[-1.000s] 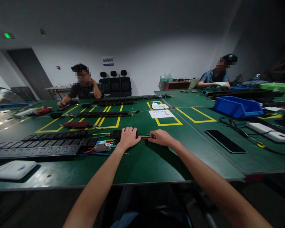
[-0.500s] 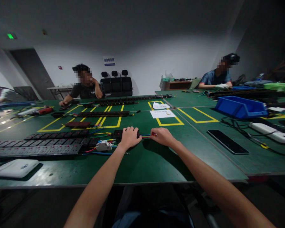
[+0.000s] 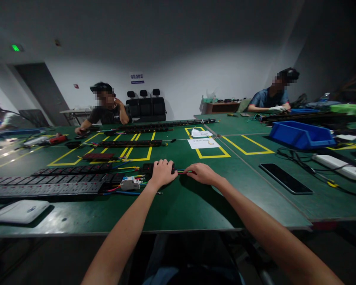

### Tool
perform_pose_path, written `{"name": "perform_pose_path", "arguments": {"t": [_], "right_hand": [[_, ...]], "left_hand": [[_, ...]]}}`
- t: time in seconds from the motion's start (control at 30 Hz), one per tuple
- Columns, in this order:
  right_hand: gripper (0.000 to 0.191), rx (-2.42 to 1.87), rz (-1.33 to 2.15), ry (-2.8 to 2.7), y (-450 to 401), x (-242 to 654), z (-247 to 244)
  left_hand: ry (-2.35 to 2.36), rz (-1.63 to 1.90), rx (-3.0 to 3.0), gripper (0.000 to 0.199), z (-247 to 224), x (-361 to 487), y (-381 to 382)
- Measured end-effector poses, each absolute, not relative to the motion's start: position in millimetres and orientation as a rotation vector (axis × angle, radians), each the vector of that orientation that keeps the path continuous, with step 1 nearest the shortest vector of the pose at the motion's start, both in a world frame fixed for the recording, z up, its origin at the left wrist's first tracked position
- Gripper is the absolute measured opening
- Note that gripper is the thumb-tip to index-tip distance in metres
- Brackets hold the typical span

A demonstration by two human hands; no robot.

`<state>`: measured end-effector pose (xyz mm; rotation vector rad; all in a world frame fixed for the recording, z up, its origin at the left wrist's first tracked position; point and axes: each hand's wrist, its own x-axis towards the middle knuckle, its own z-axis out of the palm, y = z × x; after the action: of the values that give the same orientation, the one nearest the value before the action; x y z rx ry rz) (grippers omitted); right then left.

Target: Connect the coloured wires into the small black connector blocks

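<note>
My left hand (image 3: 163,173) is closed over a small black module (image 3: 148,168) on the green table, its fingers wrapped on the right part. Coloured wires (image 3: 181,171) come out of the module's right side. My right hand (image 3: 202,173) pinches these wires a short way to the right of the module. Left of my hands lie long black socket strips (image 3: 47,188) with red marks. A white breaker (image 3: 130,183) with red and blue wires sits at their right end.
A white box (image 3: 20,211) lies front left. To the right are a phone (image 3: 285,178), a blue bin (image 3: 302,134) and a white power strip (image 3: 341,166) with black cables. Papers (image 3: 203,143) lie beyond my hands. Two people sit across the table; another is at far left.
My right hand has shifted slightly left along the wires, and its fingers are now more stretched toward the module. My left hand stays on the module.
</note>
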<state>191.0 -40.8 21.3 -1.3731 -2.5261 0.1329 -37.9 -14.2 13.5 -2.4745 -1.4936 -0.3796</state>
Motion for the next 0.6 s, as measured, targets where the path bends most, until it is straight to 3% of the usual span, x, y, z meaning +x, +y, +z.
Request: {"name": "perform_pose_path", "arguments": {"t": [0.27,0.6], "right_hand": [[0.034,-1.352,0.274,-2.545,-38.9,189.3,18.8],[0.035,-1.415,0.192,-2.588,-42.9,186.3,23.1]], "left_hand": [[-1.466,-0.389,-2.452,0.04,13.3,-37.8,-15.1],[-1.467,-0.372,-2.449,0.04,13.8,-37.9,-15.6]]}}
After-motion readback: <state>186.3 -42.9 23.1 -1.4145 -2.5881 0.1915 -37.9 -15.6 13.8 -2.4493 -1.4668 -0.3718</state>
